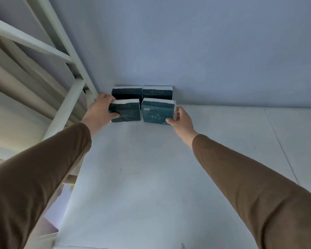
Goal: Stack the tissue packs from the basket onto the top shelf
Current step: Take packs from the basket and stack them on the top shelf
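Seen from above: left hand [101, 109] and right hand [180, 119] each gripping a dark tissue pack [125, 112] [157, 112] by its outer side on the white top shelf [151, 168], before two more at the wall; probably light, soft, squashable

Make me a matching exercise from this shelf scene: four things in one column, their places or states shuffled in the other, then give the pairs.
1. left hand
2. right hand
3. back two packs
4. sleeves

A. brown
B. against the wall
C. grips the front left pack
D. grips the front right pack

Pairs: 1-C, 2-D, 3-B, 4-A
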### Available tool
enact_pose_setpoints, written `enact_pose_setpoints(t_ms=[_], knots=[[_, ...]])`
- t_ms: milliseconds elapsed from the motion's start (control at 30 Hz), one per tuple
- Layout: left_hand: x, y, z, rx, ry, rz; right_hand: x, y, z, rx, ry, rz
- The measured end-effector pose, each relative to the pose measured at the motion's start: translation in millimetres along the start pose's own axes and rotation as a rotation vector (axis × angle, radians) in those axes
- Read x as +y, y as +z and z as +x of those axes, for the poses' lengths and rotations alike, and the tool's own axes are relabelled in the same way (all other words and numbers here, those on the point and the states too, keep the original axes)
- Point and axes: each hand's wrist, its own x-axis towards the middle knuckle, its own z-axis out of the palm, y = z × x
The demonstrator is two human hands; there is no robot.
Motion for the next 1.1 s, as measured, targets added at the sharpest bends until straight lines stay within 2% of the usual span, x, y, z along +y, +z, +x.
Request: enact_pose_setpoints(t_ms=[267, 433, 533, 633, 767, 933, 1100], knots=[[-5, 9, 16, 0.102, 0.089, 0.047, -11, 21, 18, 0.097, 0.022, -0.038], [-1, 13, 19, 0.112, 0.074, 0.049, -12, 25, 18, 0.127, 0.049, -0.038], [0, 11, 10, 0.12, 0.06, 0.132, -11, 19, 10, 0.111, 0.067, -0.064], [11, 11, -7, 0.197, 0.058, 0.213, -6, 1, -9, 0.103, 0.032, -0.158], [49, 15, -40, 0.24, 0.135, 0.211, 5, -39, -46, 0.086, -0.076, -0.306], [125, 36, -91, 0.094, 0.163, 0.108, 28, -106, -103, 0.058, -0.201, -0.548], [217, 71, -153, 0.028, 0.196, 0.062, 70, -183, -163, 0.048, -0.269, -0.695]])
